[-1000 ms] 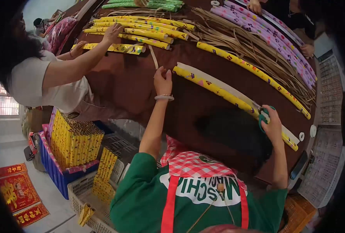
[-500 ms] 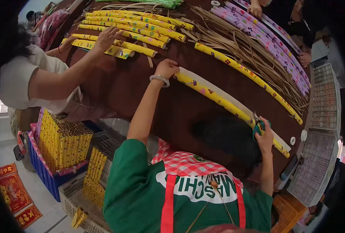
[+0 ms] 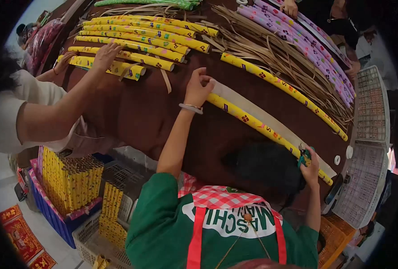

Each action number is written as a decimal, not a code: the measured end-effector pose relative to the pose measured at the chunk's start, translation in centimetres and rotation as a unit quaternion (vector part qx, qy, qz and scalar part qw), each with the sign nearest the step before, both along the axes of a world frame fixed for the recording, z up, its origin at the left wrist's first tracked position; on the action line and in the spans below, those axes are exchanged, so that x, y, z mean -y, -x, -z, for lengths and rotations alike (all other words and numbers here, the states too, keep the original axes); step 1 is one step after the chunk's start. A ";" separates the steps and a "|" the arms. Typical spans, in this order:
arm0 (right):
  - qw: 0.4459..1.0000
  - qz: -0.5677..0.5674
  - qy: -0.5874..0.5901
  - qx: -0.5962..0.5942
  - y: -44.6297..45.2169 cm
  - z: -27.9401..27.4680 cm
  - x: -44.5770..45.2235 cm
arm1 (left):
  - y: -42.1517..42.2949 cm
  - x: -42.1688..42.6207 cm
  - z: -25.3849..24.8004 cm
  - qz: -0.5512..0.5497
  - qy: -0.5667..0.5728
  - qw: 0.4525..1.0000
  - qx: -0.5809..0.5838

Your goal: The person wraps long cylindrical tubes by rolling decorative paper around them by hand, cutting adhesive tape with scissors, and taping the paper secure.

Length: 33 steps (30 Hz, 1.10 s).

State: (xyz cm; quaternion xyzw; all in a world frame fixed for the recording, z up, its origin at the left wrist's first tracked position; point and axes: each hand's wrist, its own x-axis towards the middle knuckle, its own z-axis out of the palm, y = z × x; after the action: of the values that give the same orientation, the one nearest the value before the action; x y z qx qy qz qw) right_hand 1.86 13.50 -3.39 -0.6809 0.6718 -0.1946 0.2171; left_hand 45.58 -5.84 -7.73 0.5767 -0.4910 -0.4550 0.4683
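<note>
**Open roll held between a hand and scissors**

The yellow roll (image 3: pixel 257 126) lies slantwise on the table (image 3: pixel 212 134), its lower end towards the right edge, near the tape rings (image 3: pixel 337 160). A pale flap (image 3: pixel 275 119) is spread along its far side. Another yellow roll (image 3: pixel 277 82) lies farther back, apart from it, in front of the brown strips (image 3: pixel 264 54).

The roll looks light and fairly stiff along its length, but thin-walled, so a hard squeeze might dent it. The printed skin is glossy and probably a little slippery; the flap seems limp and likely to crease. A light hold near each end, with the flap kept flat, would suit it best.

The left hand (image 3: pixel 198 92) is at the upper end, wrist raised, forearm reaching almost straight out from the body. Its thumb and forefinger curve together at the flap's corner; whether they pinch it cannot be told.

The right hand (image 3: pixel 311 170) is closed round the green handles of the scissors (image 3: pixel 303 154), near the roll's lower end. Its elbow is bent beside the body, and the blades point away, up over the flap's near side. How far the blades are parted is unclear.
</note>
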 end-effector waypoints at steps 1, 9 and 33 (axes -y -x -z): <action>1.000 -0.017 0.004 0.025 -0.1 -0.6 0.4 | 0.0 0.0 0.5 -0.001 -0.001 1.000 -0.007; 0.973 -0.220 0.008 -0.072 -11.7 -13.7 13.7 | 0.1 -0.7 0.0 -0.032 -0.012 0.999 -0.002; 0.616 -0.661 -0.051 -0.425 -32.7 -12.0 33.5 | 1.3 -0.9 0.1 -0.046 0.017 0.999 -0.004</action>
State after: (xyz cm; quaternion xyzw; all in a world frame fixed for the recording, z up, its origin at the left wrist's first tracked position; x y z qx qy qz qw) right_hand 34.57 -20.04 8.61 -0.9355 0.0655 0.3469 0.0116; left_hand 44.29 -4.90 -7.80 0.5890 -0.4695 -0.4270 0.5003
